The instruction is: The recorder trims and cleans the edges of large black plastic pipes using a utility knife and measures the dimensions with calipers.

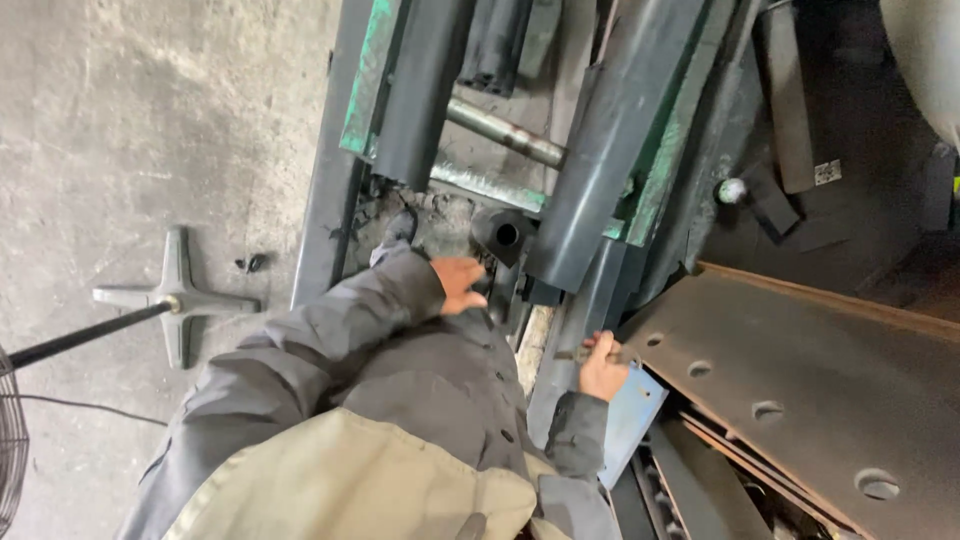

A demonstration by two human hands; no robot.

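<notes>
My left hand (458, 283) comes out of a grey sleeve and hovers just below a short black tube (505, 235) with a round hole in its end. Its fingers are bent and apart, and I see nothing in them. My right hand (603, 366) is closed around a thin metal rod (572, 353) that pokes out to the left. It sits at the edge of a light blue plate (630, 420), beside a rusty steel plate (800, 370) with several round holes.
Long dark rubber-like profiles (610, 130) and a steel bar (505, 132) lie on a green-edged machine frame (365, 90) ahead. On the concrete floor at left stands a fan's cross-shaped metal base (175, 297), with the fan's wire guard (10, 440) at the left edge.
</notes>
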